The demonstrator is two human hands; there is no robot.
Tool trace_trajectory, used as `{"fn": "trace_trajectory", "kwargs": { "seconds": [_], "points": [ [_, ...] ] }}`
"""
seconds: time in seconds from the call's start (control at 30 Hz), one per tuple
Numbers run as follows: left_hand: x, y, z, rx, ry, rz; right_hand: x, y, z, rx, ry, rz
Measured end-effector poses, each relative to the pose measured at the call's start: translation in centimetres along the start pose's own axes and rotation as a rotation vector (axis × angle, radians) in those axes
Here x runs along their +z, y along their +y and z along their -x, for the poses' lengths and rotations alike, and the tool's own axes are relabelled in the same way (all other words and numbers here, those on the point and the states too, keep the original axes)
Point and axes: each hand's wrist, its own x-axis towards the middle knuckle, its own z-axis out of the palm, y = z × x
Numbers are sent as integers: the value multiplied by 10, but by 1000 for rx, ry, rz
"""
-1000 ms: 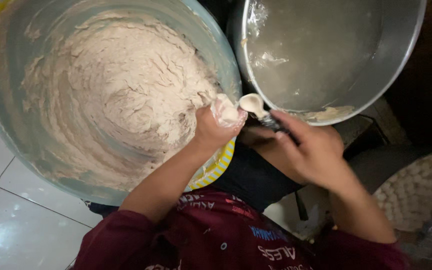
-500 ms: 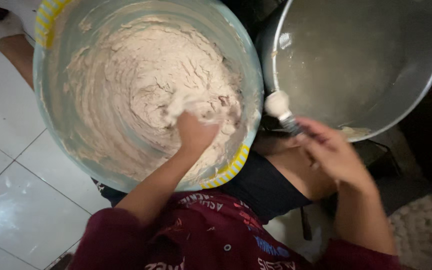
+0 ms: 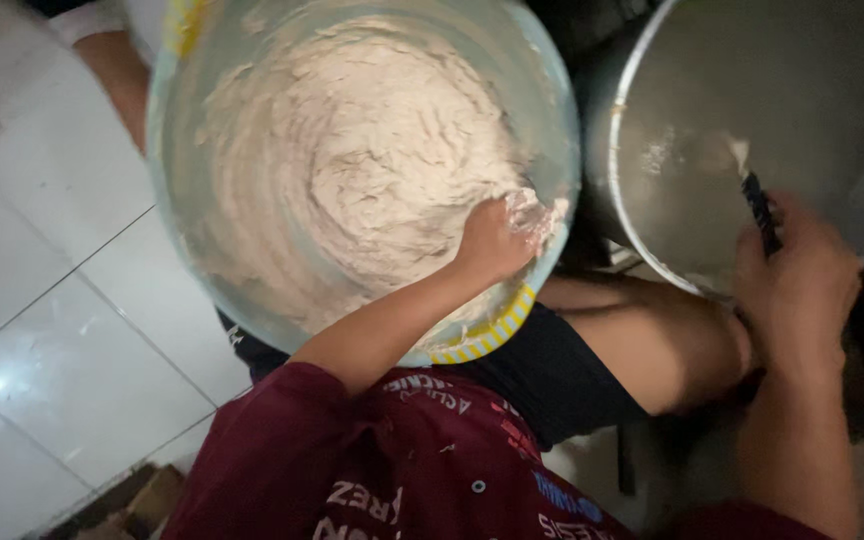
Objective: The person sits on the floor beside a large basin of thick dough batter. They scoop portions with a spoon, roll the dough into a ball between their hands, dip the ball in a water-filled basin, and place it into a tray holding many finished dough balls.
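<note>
- Far left, the floor [image 3: 62,330] is glossy white tile with thin dark grout lines, bright where the light catches it.
- A wide round bowl [image 3: 177,215] sits over the tiles; its wall is smooth, pale blue-grey and smeared, and its rim carries a band of yellow and white stripes at the near edge.
- Inside it lies a thick, sticky dough [image 3: 352,170], off-white with a faint pink tint, its surface rough, ridged and swirled.
- The left hand [image 3: 492,238] is in the bowl near its right wall, fingers curled together around a wet clump of the dough, which coats the fingertips.
- Below, a dark red sleeve [image 3: 282,450] with printed lettering covers the upper arm, and black shorts cross a bare thigh [image 3: 652,340].
- To the right, just beside the bowl, stands a large round metal pot [image 3: 612,130], dull grey and smooth, with pale smears on its inner wall.
- The right hand [image 3: 797,290] rests at the pot's near rim, closed around the dark handle of a spoon [image 3: 757,205], whose pale tip reaches into the pot.
</note>
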Motion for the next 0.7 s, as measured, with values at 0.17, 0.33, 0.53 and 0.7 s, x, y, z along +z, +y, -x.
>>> {"fn": "trace_trajectory", "kwargs": {
  "seconds": [0.17, 0.33, 0.53, 0.7],
  "points": [
    [5, 28, -10, 189, 56, 70, -14, -11, 32, 270, -212, -926],
    [8, 32, -1, 218, 21, 223, -26, -59, 44, 90, -387, -723],
    [15, 30, -3, 13, -185, 86, -21, -80, 42, -89, -386, -806],
    [18, 5, -3, -42, -188, -192, -21, -57, 33, 349, -706, -949]
  ]
}}
